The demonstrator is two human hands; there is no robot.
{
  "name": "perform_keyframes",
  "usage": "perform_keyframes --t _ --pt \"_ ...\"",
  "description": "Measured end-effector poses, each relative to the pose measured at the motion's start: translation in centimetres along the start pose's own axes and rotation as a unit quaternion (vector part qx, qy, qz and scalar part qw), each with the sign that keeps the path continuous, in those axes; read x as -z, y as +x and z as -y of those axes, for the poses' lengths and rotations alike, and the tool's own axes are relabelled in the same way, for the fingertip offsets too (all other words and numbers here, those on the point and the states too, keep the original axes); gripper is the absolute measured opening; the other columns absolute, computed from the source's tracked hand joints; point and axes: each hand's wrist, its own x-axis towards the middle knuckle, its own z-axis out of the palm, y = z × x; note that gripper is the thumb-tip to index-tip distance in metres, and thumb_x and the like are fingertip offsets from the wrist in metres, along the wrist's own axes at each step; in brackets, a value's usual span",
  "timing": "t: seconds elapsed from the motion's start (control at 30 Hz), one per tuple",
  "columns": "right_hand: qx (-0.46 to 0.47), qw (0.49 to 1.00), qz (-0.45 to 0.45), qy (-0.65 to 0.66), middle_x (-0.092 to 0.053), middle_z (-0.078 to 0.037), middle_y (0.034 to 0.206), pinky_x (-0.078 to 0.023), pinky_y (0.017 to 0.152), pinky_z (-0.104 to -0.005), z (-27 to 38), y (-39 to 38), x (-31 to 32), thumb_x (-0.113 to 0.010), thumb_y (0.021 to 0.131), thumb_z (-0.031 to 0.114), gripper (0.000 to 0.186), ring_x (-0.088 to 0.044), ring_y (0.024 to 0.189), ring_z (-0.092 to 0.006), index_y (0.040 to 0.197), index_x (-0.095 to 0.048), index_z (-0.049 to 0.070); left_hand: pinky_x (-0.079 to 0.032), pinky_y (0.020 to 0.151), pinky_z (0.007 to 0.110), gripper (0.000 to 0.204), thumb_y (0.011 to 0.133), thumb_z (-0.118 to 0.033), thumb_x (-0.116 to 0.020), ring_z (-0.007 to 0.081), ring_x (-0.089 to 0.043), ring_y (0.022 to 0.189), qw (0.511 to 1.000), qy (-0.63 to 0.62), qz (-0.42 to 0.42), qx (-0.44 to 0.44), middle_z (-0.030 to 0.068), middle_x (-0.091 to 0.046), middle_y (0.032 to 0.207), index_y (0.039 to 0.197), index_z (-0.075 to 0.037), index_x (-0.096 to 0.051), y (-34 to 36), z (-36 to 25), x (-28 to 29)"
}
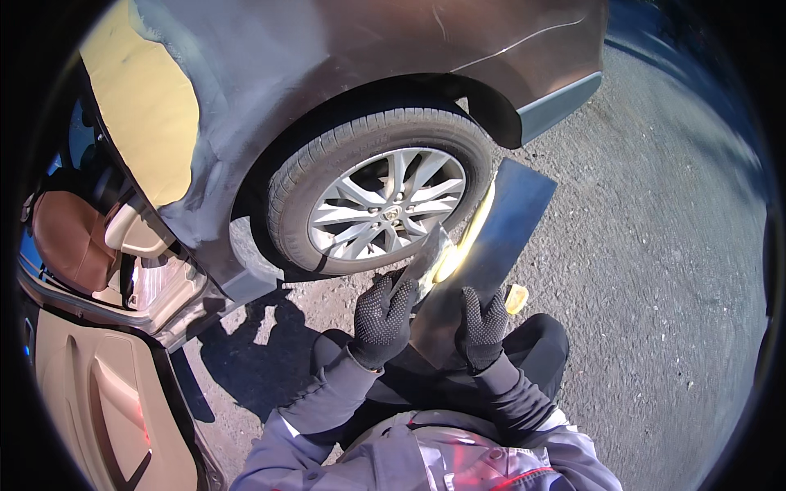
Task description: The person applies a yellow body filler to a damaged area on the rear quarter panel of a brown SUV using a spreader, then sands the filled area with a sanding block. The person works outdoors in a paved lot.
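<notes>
My left hand (383,323), in a dark dotted work glove, is closed on a putty spreader (427,255) with pale filler smeared on its edge. Its blade rests against a strip of yellow body filler (473,231), which runs along the left edge of a long, dark flat board (521,200). My right hand (481,329), gloved the same way, grips this board near its lower end, thumb on top. The board slants from my lap up toward the right, beside the wheel.
A brown car's wheel (385,196) stands just ahead. Yellow filler covers a patch (151,114) on the body panel, with grey areas around it. An open car door (106,401) is at the left. A small yellow lump (516,299) lies right of the board, near my knee.
</notes>
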Motion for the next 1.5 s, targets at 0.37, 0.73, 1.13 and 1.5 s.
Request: perform_keyframes --t 0.37,0.73,1.13,1.5 --pt "-0.071 0.963 -0.171 0.194 -0.072 -0.014 0.106 -0.056 0.079 -0.0348 -0.4 3.6 4.0 -0.068 0.102 0.016 0.033 -0.070 0.090 -0.0223 0.125 -0.059 -0.005 -0.060 0.081 0.045 0.025 0.096 -0.005 -0.066 0.0420 -0.072 0.093 0.970 0.139 0.137 -0.142 0.0246 -0.073 0.106 0.119 0.005 -0.070 -0.6 2.0 -1.1" --pt "-0.069 0.955 -0.288 0.022 -0.066 -0.011 0.118 -0.051 0.096 -0.0345 -10.9 6.2 18.0 -0.058 0.106 0.016 0.028 -0.062 0.109 -0.0202 0.125 -0.065 -0.003 -0.057 0.082 0.036 0.022 0.103 -0.010 -0.062 0.0240 -0.073 0.094 0.941 -0.211 0.008 0.265 0.0122 -0.074 0.105 0.118 0.005 -0.067 -3.4 14.1 -4.8" --pt "-0.086 0.937 -0.309 0.141 -0.064 -0.008 0.116 -0.051 0.099 -0.0351 -9.8 5.0 19.2 -0.065 0.102 0.023 0.033 -0.062 0.111 -0.0191 0.124 -0.065 -0.002 -0.054 0.090 0.035 0.029 0.093 -0.005 -0.068 0.0233 -0.069 0.101 0.954 -0.048 0.107 0.276 0.0121 -0.074 0.110 0.121 -0.001 -0.070 -5.9 26.6 -15.6" --pt "-0.099 0.949 -0.247 0.171 -0.064 -0.007 0.118 -0.052 0.093 -0.0338 -11.4 5.8 18.5 -0.067 0.100 0.016 0.032 -0.062 0.105 -0.0179 0.128 -0.061 0.002 -0.051 0.071 0.037 0.018 0.091 -0.022 -0.072 0.0163 -0.063 0.077 0.915 -0.143 -0.091 0.367 0.0046 -0.071 0.087 0.097 -0.005 -0.072 -6.8 30.1 -15.3"
